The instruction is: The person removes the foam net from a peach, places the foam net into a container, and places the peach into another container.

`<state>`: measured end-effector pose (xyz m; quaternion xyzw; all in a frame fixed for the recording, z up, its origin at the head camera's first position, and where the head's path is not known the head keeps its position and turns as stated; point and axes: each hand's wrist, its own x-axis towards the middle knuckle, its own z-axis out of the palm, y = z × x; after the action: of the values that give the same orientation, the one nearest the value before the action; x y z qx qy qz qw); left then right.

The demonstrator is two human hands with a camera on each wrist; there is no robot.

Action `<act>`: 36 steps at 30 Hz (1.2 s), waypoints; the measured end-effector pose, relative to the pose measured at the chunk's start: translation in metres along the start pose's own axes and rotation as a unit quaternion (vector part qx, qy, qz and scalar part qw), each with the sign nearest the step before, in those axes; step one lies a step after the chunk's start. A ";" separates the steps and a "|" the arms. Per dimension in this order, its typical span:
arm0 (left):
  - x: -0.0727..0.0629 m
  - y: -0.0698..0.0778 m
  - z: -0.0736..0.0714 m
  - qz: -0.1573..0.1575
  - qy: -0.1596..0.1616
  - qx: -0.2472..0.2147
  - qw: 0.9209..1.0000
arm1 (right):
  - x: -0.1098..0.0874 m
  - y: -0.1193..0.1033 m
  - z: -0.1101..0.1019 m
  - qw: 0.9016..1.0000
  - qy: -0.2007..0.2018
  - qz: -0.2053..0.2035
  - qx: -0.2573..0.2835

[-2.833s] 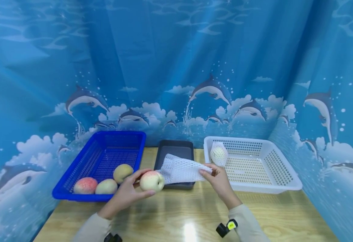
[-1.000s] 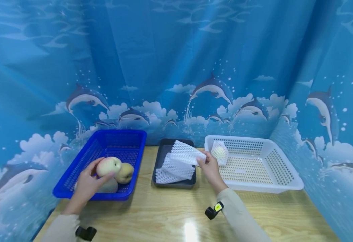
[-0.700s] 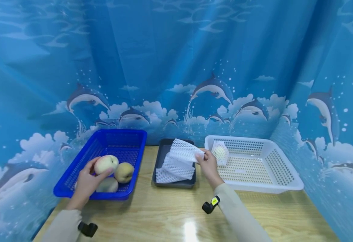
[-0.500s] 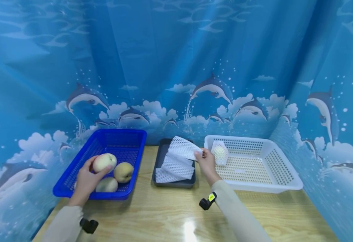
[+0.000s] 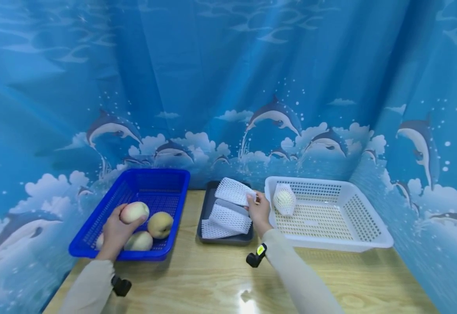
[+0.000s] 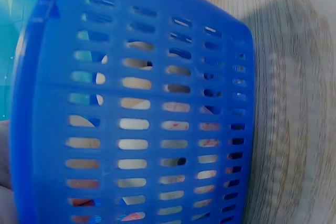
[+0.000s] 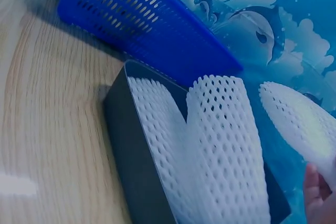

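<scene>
My left hand grips a pale, pink-tinged peach inside the near part of the blue basket. Beside it lie a yellowish peach and a paler one; another is mostly hidden by the hand. A white foam net sleeve is pinched at its right end by my right hand, above the dark tray. More foam net sleeves lie in that tray. The right wrist view shows the held sleeve apart from those below; in the left wrist view the basket wall hides most of the peaches.
To the right stands a white basket, with one fruit in a foam net at its left end. All the containers rest on a wooden table. A blue dolphin-print curtain hangs behind and along the sides.
My left hand carried the peach from beside the tray leftward into the blue basket and lowered it. My right hand moved left, with the foam net sleeve swinging up and over the tray's far part.
</scene>
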<state>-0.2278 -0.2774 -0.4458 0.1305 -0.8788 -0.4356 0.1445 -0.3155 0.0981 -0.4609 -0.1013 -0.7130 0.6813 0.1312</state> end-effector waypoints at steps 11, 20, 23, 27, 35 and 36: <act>0.015 -0.007 0.002 -0.021 -0.030 0.012 0.999 | -0.003 0.015 0.010 0.999 0.021 0.025 -0.025; 0.025 -0.013 0.009 -0.021 -0.051 0.020 0.998 | 0.002 0.025 0.012 0.998 0.021 0.025 -0.059; 0.027 -0.014 0.011 0.000 -0.049 0.035 0.998 | 0.007 0.027 0.009 0.998 0.013 0.034 -0.048; 0.029 -0.016 0.012 0.012 -0.049 0.057 0.997 | 0.009 0.028 0.006 0.998 0.000 0.040 -0.057; 0.029 -0.018 0.013 0.038 -0.041 0.097 0.994 | 0.009 0.030 0.002 0.982 -0.022 -0.015 -0.186; 0.029 -0.018 0.013 0.043 -0.040 0.100 0.993 | 0.009 0.031 0.002 0.977 -0.022 -0.027 -0.209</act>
<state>-0.2570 -0.2891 -0.4640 0.0892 -0.9278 -0.3438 0.1140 -0.3257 0.1001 -0.4911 -0.0927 -0.8449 0.5152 0.1098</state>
